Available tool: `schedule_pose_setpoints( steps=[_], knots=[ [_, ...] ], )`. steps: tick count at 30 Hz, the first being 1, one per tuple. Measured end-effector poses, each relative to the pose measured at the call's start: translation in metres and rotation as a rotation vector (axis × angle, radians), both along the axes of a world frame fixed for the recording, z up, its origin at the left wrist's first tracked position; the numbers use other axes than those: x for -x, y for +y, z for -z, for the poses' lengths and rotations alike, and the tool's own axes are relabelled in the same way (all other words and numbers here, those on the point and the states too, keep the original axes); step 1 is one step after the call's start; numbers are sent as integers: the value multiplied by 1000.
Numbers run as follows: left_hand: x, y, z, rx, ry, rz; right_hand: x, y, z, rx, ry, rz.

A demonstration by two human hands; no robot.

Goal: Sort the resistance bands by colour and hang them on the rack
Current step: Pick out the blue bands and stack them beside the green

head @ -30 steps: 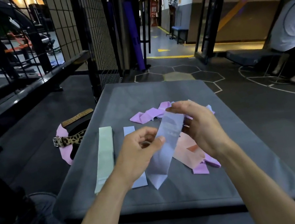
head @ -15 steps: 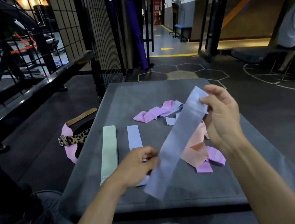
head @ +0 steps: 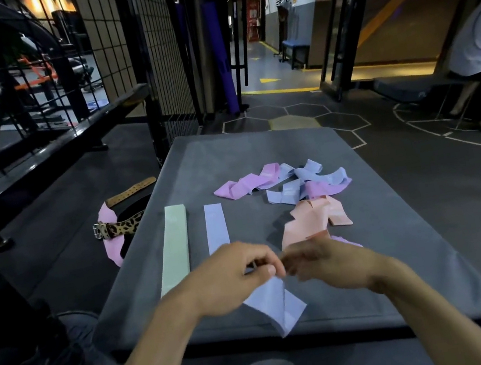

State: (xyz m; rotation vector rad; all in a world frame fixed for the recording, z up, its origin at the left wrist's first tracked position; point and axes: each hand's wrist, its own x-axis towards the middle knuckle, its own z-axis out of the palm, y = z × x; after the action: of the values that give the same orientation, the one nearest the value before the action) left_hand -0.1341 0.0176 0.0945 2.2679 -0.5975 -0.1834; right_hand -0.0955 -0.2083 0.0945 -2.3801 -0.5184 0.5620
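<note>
On the dark grey mat, a pale green band lies at the left with a light blue band just right of it. Farther right, the tangle mixes pink-lilac and light blue bands, with a peach band nearer. Off the mat's left edge lies a leopard-print belt with pink lining.
</note>
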Motion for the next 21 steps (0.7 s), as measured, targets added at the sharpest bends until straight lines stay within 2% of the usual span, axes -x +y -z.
schedule_pose_setpoints(
  steps=[2,4,9,11,13,15,17,19,21],
  knots=[
    [-2,-2,0,66,-32,-22,9,7,-9,-321,181,-69],
    [-5,0,-1,176,-36,-66,9,11,-6,-447,187,-125],
    [-9,12,5,156,28,-125,0,5,-5,-521,-1,3],
    [-12,18,6,240,33,-226,-4,-3,-8,-572,-25,59],
    [-15,23,3,406,15,-352,-5,-8,-8,-590,8,92],
    [-13,21,-3,551,-28,-441,-5,-10,-7,-538,55,55],
    [-10,13,-10,608,-90,-478,-1,-10,-6,-448,95,-37],
    [-7,4,-16,620,-142,-448,3,-7,-7,-369,134,-113],
    [-3,-4,-21,639,-161,-378,8,-2,-12,-415,134,-148]
  ],
)
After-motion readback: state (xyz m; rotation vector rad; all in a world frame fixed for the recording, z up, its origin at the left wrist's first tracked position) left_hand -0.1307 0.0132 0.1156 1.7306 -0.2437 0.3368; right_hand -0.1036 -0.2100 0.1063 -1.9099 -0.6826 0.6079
